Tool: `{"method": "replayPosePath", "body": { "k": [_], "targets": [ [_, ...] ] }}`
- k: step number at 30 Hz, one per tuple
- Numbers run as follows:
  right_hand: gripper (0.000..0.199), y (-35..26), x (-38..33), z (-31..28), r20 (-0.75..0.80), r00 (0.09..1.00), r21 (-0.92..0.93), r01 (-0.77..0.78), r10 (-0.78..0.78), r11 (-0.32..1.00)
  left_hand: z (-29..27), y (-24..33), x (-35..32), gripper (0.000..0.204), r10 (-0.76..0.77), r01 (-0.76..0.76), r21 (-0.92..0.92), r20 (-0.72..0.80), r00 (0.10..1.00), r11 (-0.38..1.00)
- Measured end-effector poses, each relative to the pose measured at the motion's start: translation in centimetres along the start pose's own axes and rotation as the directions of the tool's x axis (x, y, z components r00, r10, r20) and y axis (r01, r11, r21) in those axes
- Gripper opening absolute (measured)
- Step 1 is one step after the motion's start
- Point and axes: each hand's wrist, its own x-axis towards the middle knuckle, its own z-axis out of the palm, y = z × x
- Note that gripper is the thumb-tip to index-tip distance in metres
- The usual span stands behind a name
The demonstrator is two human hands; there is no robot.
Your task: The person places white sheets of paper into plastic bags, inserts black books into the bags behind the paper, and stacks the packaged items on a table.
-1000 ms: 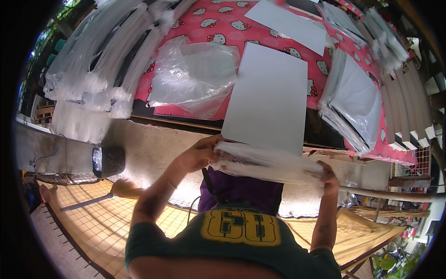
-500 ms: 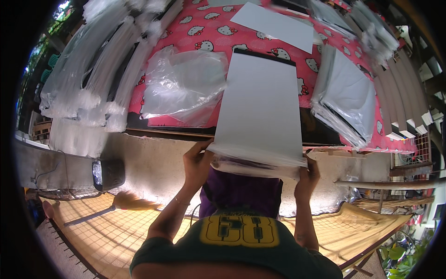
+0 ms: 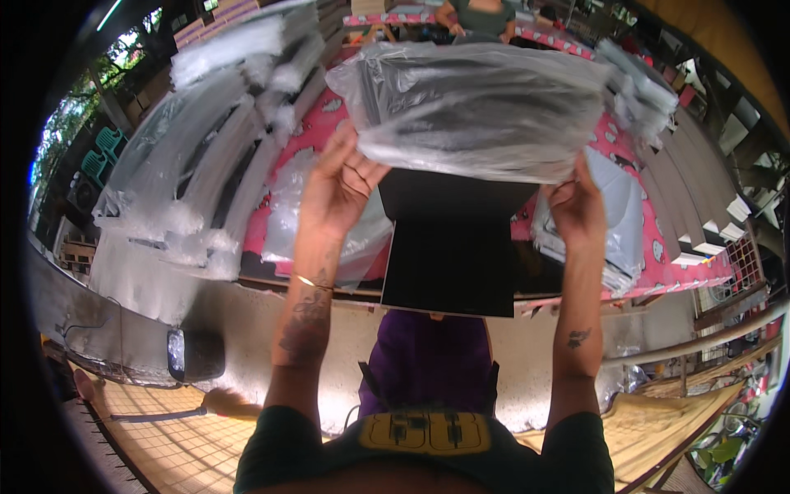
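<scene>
A large clear plastic bag point(image 3: 481, 115) is held up and stretched wide above the table. My left hand point(image 3: 341, 181) grips its lower left corner, fingers curled at the plastic. At the lower right corner, my right hand point(image 3: 578, 202) pinches the edge. Dark streaks show through the bag; I cannot tell whether anything is inside it. Below, between my forearms, a folded black board point(image 3: 453, 263) lies with its near end over the table edge. Its far part runs up to the bag and is hidden behind it. Left of the board rests loose clear plastic point(image 3: 292, 206).
Stacks of plastic-wrapped items point(image 3: 177, 165) line the left. Wrapped sheets point(image 3: 613, 214) lie on the right of the pink patterned tablecloth point(image 3: 329, 107), beside grey-brown boards point(image 3: 695, 189). Across the table is another person point(image 3: 477, 20). A broom point(image 3: 226, 403) and a black bin point(image 3: 197, 354) are below.
Both hands have risen and moved forward with the plastic, which now spreads above the table. The pale sheet that lay before me no longer shows; a black board is seen there.
</scene>
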Motion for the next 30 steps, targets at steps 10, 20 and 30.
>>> {"method": "replayPosePath", "body": {
  "k": [10, 20, 30],
  "targets": [
    [0.022, 12.5, -0.1, -15.3, -0.402, 0.878, -0.175, -0.353, 0.260, 0.919, -21.3, -9.8, -1.0, 0.036, -0.203, 0.254, 0.079, -0.394, 0.896, 0.964],
    [0.023, 13.2, 5.1, -14.5, -0.258, 0.903, -0.900, -0.095, -0.345, 0.426, -12.3, -9.7, 11.2, 0.060, 0.205, -0.109, 0.755, -0.034, 0.978, 0.647],
    [0.021, 8.2, -0.3, -8.8, -0.235, 0.971, -0.331, -0.031, -0.050, 0.943, -4.8, -8.0, 7.4, 0.027, 0.500, -0.247, 0.969, 0.225, 0.837, -0.023]
  ]
}}
